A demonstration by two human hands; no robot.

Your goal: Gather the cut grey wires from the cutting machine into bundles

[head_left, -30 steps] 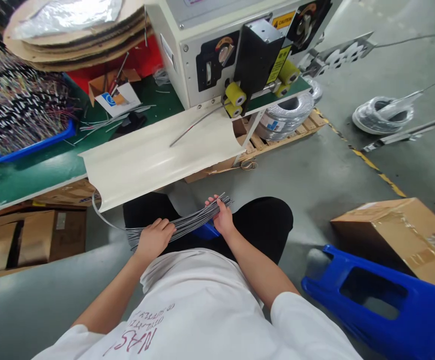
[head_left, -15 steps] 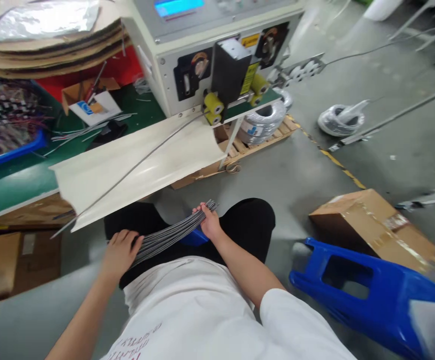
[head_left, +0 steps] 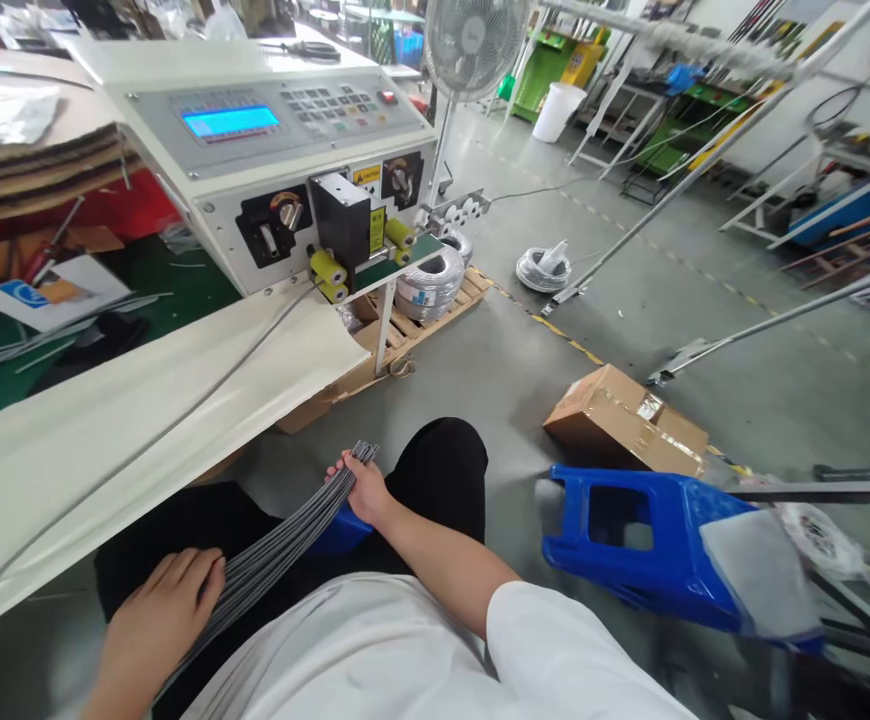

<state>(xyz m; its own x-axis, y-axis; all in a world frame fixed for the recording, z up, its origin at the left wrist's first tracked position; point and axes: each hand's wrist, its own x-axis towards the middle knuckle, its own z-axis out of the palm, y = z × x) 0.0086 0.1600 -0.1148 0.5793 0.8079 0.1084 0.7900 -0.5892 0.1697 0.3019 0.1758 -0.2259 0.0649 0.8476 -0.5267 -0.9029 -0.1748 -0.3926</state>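
A bundle of cut grey cables (head_left: pixel 277 555) lies slantwise across my lap. Near its upper end my right hand (head_left: pixel 364 490) is closed around it, with the cable tips sticking out past the fingers. My left hand (head_left: pixel 161 610) is over the lower part of the bundle, its fingers curled over the cables and partly hidden; the far ends run below it. One more grey cable (head_left: pixel 187 415) comes from the yellow rollers (head_left: pixel 328 275) of a wire-cutting machine (head_left: pixel 210 170) and rests along a cream chute (head_left: pixel 270 370).
To the right are a blue plastic stool (head_left: pixel 649 540) and a cardboard box (head_left: pixel 622 415). Wrapped cable coils (head_left: pixel 431 285) stand on a wooden pallet (head_left: pixel 465 300) under the machine. A fan (head_left: pixel 475 45) and metal poles (head_left: pixel 705 165) are farther back.
My view has swung up and to the right, so more of the room shows. Both hands keep their places on the cable bundle. The single cable still lies on the chute.
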